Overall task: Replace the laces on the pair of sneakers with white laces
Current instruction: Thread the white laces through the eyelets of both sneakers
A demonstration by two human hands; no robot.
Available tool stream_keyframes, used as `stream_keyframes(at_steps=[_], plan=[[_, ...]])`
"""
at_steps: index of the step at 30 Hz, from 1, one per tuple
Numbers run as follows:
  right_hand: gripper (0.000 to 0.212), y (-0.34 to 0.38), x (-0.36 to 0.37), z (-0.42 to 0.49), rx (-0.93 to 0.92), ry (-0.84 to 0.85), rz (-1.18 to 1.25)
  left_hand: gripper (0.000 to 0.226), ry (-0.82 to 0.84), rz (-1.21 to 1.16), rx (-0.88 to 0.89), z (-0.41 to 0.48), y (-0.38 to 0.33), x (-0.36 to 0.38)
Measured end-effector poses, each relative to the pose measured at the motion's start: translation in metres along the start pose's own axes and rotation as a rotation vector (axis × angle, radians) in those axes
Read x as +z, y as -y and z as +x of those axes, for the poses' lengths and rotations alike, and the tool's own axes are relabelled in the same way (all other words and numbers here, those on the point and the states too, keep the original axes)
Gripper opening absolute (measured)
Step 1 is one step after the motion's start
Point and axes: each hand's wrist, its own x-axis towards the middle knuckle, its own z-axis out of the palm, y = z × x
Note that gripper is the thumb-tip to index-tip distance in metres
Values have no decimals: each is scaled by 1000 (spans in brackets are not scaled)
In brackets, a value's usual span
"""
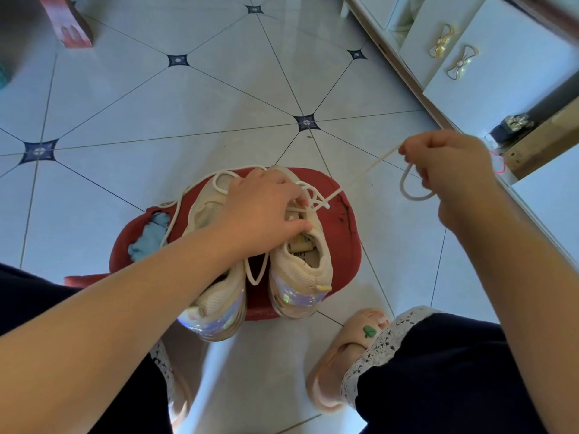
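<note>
Two cream mesh sneakers with shiny iridescent heels stand side by side on a red stool [341, 220], toes pointing away from me. My left hand [263, 211] lies over the tongue of the right sneaker [300, 261], its fingers curled on the lacing area. The left sneaker [219, 296] is partly hidden under my left forearm. My right hand [451, 170] pinches a white lace [360, 175] pulled taut up and to the right from that shoe, with a loop hanging below the fingers. Another lace [175, 211] trails loose over the stool's left side.
A blue cloth [150, 239] lies on the stool's left part. My feet in pink slippers [341, 352] rest on the tiled floor. A white cabinet with bow-shaped handles [451, 51] stands at the right, a cardboard box [532, 145] beside it. A red object [69, 23] sits far left.
</note>
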Motion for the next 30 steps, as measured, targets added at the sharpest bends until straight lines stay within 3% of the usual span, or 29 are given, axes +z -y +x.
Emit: stream_keyframes(at_steps=[3,6,10,13,15,18,20,24,30], plan=[[19,-2,7,-5,2,203,-106,37,19,-73,-40,-2,2,-4],[11,-5,9,-8,-44,353,-283,55,1,-152,-59,-7,2,-6],[10,-14,23,-18,-110,691,-681,70,-51,-272,-148,-13,3,-7],[21,-20,36,-22,-204,652,-876,67,-51,-305,-187,-13,7,-8],[25,-20,41,-23,-231,546,-835,63,-38,-338,-205,-13,10,-9],[29,-16,50,-25,-277,457,-582,61,-24,-365,-220,-12,14,-10],[31,-14,57,-27,-269,496,-464,56,-60,-377,-222,-9,14,-10],[14,-17,62,-26,-214,548,-404,34,-185,-296,-209,-3,17,-11],[36,-15,56,-17,-26,553,-237,36,-187,-167,-223,4,25,-7]])
